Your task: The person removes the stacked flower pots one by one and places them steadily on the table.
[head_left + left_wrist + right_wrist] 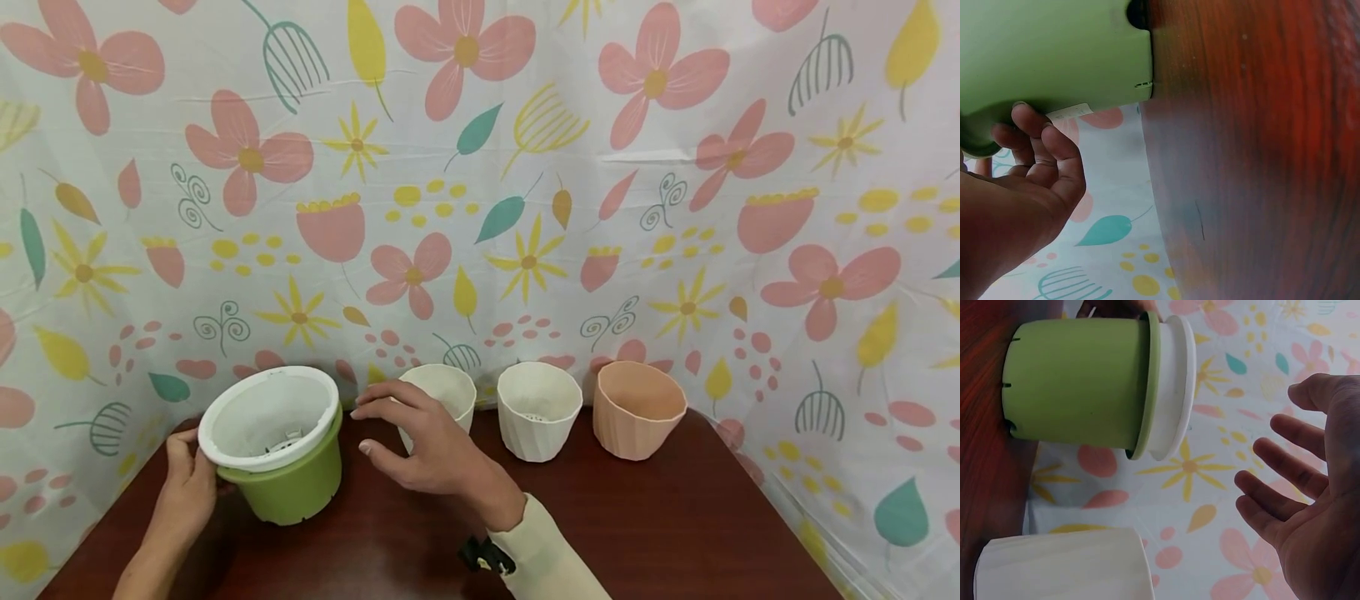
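Note:
A white flowerpot [270,410] with a slotted bottom sits inside a green flowerpot [292,494], its rim standing above the green one. Both are upright at the left of the dark table. My left hand [186,479] holds the green pot at its left side, near the rim; in the left wrist view its bent fingertips [1032,115] touch the green wall. To the right of the pair, my right hand [427,442] hovers in the air with fingers spread and nothing in them. It partly covers a cream fluted pot [450,385] behind it in the head view.
Right of that cream pot stand a second white fluted pot [538,429] and a peach fluted pot [637,425], in a row along the back of the reddish-brown table [660,525]. A flower-patterned cloth [480,225] hangs behind and at both sides.

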`<act>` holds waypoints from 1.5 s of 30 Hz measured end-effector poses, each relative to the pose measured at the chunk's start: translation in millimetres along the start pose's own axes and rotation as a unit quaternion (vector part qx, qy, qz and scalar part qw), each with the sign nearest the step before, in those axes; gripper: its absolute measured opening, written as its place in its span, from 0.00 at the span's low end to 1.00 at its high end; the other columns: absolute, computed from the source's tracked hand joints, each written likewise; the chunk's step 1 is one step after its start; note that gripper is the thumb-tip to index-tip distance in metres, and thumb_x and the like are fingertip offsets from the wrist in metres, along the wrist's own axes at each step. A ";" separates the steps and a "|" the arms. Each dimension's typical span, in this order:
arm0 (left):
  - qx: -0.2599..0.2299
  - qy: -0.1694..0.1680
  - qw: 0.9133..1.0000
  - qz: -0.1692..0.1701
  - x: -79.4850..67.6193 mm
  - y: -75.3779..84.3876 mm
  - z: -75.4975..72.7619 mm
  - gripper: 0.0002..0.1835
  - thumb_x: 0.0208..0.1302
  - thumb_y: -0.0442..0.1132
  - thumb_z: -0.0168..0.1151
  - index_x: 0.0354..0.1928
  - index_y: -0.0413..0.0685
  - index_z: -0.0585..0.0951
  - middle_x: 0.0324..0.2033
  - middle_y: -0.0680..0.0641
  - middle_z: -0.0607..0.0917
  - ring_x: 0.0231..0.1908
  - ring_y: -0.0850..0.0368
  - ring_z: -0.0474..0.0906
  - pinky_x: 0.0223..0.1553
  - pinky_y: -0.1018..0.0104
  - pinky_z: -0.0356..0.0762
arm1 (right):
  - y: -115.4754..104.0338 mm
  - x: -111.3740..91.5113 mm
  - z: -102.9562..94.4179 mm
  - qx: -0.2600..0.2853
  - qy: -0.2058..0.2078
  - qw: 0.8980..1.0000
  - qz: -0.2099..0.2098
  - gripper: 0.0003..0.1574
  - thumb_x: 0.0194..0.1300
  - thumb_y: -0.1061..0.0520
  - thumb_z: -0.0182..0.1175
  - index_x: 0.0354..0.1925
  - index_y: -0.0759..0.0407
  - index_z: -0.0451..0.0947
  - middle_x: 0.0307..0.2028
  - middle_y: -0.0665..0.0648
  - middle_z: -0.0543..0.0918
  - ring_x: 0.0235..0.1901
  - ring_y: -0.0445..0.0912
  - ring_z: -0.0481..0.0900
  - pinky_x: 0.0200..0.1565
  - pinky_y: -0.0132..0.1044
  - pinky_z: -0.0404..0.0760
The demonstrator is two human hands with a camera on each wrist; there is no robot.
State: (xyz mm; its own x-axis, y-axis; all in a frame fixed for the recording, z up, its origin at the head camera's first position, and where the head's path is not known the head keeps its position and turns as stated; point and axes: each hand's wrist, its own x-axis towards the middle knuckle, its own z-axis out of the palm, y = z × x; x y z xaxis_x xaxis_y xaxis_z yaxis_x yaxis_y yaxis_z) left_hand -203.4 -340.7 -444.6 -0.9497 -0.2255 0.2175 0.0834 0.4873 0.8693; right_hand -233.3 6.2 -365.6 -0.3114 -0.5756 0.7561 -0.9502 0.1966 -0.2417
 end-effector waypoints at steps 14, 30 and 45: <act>0.000 0.000 1.000 0.001 -0.3 -0.6 0.2 0.28 0.87 0.53 0.28 0.72 0.39 0.46 0.56 0.28 0.68 0.32 0.67 0.75 0.31 0.66 0.81 | -10.6 13.0 11.9 -0.004 -0.005 1.000 0.001 0.21 0.72 0.56 0.68 0.60 0.59 0.81 0.63 0.56 0.78 0.64 0.42 0.76 0.66 0.28 0.72; -0.003 0.000 1.000 0.010 -0.3 0.3 0.3 0.28 0.87 0.53 0.28 0.71 0.38 0.45 0.56 0.28 0.66 0.32 0.65 0.75 0.30 0.65 0.81 | -9.0 14.8 24.5 -0.029 -0.024 0.999 0.019 0.24 0.72 0.54 0.69 0.63 0.57 0.80 0.66 0.56 0.76 0.66 0.41 0.75 0.66 0.25 0.70; 0.008 -0.009 1.000 -0.011 0.5 0.6 -2.0 0.29 0.87 0.55 0.28 0.73 0.40 0.45 0.62 0.27 0.65 0.35 0.69 0.74 0.32 0.65 0.81 | -6.0 21.7 34.7 -0.031 -0.035 0.998 0.034 0.27 0.72 0.52 0.70 0.66 0.54 0.79 0.67 0.54 0.77 0.69 0.42 0.73 0.69 0.26 0.67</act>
State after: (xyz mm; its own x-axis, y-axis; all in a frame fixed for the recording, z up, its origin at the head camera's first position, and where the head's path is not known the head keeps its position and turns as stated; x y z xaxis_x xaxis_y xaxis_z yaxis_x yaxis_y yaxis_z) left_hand -203.2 -342.1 -443.2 -0.9563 -0.2220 0.1904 0.0576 0.4953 0.8668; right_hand -234.7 -35.1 -368.8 -0.3769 -0.6136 0.6938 -0.9252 0.2847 -0.2508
